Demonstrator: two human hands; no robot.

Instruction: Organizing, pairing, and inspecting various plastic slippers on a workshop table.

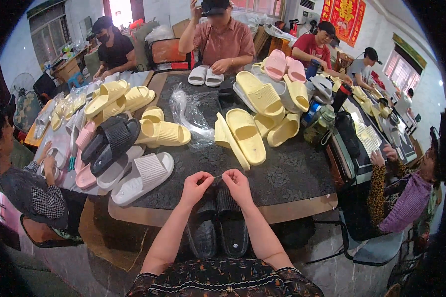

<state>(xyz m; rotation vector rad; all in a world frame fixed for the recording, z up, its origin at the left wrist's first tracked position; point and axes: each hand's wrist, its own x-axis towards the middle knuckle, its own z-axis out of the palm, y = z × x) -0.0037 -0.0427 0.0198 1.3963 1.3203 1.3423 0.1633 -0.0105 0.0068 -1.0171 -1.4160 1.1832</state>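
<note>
Close to the table's near edge, my left hand [197, 187] and my right hand [236, 185] are both closed in a pinch, a small gap apart. A thin dark strand [217, 176] runs between their fingertips; its exact kind is too small to tell. Beneath my hands and between my forearms are two black slippers, the left slipper [201, 232] and the right slipper [234, 230], with toes toward the table. The right one bears a small round white sticker on its heel. Neither hand visibly touches these slippers.
Yellow slippers [252, 138] are piled ahead to the right. A grey slipper [142, 178], black slippers [111, 141] and more yellow ones [163, 132] lie left. Clear plastic bags [188, 116] lie mid-table. A green-lidded bottle [321, 123] stands right. Several people sit around.
</note>
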